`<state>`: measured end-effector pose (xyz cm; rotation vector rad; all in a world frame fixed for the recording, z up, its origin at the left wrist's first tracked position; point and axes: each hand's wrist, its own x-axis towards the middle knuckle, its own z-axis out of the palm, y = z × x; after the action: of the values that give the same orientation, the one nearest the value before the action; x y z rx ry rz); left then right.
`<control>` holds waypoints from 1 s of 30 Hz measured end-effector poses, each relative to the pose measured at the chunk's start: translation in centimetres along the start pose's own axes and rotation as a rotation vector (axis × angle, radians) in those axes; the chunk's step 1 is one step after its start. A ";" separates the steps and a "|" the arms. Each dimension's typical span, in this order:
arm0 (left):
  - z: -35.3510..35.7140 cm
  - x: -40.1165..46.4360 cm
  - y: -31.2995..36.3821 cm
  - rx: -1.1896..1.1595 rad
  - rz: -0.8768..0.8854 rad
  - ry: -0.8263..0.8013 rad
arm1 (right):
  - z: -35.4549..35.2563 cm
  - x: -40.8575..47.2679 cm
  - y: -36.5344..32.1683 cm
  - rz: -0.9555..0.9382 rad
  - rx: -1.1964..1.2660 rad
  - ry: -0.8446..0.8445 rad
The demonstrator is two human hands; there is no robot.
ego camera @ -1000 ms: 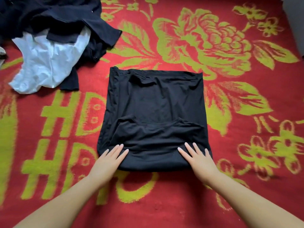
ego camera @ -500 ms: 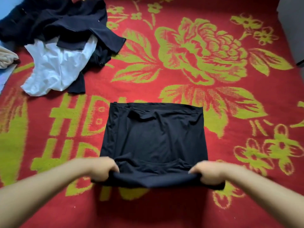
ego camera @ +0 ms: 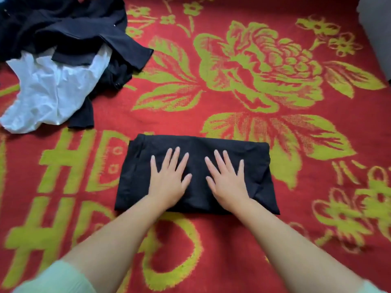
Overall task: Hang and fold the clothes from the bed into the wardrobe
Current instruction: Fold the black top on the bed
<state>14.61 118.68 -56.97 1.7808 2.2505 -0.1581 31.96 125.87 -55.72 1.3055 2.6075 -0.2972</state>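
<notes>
Hands lie flat on a folded black garment [ego camera: 196,172] near the front middle of the bed [ego camera: 275,240]. The left hand [ego camera: 168,179] rests palm down on the garment's left half, fingers [ego camera: 175,154] straight and spread, gripping nothing. The right hand [ego camera: 227,182] rests the same way on the right half, fingers [ego camera: 219,158] straight and spread, thumbs turned toward each other with a strip of black cloth between them. The garment forms a wide rectangle, its far edge rolled into a thick fold and its right near corner sticking out a little. The bed wears a red blanket with yellow-green flowers and block letters. At the far left corner sits a loose pile [ego camera: 69,34] of dark clothes, with a crumpled white garment [ego camera: 50,92] partly under it and spilling toward the front; both lie well apart from the folded piece. Pale green sleeves [ego camera: 57,278] show at the bottom edge.
</notes>
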 end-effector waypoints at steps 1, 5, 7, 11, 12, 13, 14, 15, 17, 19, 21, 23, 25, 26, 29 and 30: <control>1.6 -0.3 -0.1 -0.026 -0.006 -0.044 | 1.4 0.2 -0.1 -0.004 0.003 -0.048; 5.1 -0.5 -4.4 -0.029 -0.123 0.061 | 4.2 0.6 5.5 0.113 -0.035 -0.040; 5.9 -1.2 -7.1 -0.086 -0.282 0.091 | 4.5 -0.4 8.9 0.238 -0.044 -0.065; 5.2 -2.7 -9.1 -0.240 -0.448 0.096 | 3.9 -2.1 9.4 0.353 -0.024 -0.132; 4.6 -2.6 -9.2 -0.301 -0.476 0.142 | 3.6 -2.0 8.3 0.333 -0.004 -0.099; 3.7 -2.3 -9.2 -0.386 -0.526 0.193 | 3.1 -1.6 6.9 0.301 0.030 -0.054; 2.8 -1.9 -9.2 -0.492 -0.586 0.229 | 2.6 -1.1 5.2 0.249 0.061 -0.016; 1.8 -1.3 -9.0 -0.592 -0.653 0.234 | 2.2 -0.3 3.4 0.183 0.082 0.028; 0.7 -0.3 -8.7 -0.712 -0.764 0.142 | 0.7 1.7 -0.5 0.066 0.091 0.139; 0.2 0.1 -8.5 -0.710 -0.799 0.006 | -0.4 3.8 -3.8 0.025 0.144 0.184; 0.6 0.2 -9.0 -0.834 -0.756 -0.018 | 0.0 5.5 -5.3 0.061 0.200 0.091; 0.7 -0.3 -9.8 -1.053 -0.651 -0.034 | 1.2 6.6 -5.2 0.075 0.160 -0.110; -0.1 -0.6 -10.3 -1.221 -0.565 -0.042 | 1.1 7.3 -4.7 0.058 0.224 -0.297; -0.8 -0.8 -10.1 -1.289 -0.530 -0.045 | 0.3 7.2 -4.5 0.061 0.377 -0.342; -3.7 -0.5 -7.1 -1.429 -0.398 -0.049 | -2.8 5.2 -2.5 0.186 1.083 -0.343; -4.7 -0.2 -5.3 -1.446 -0.358 -0.064 | -3.6 4.2 -1.4 0.255 1.271 -0.315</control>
<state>8.87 118.43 -52.81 0.5662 1.6869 1.0348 28.01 129.25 -53.27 1.6081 1.8278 -2.1014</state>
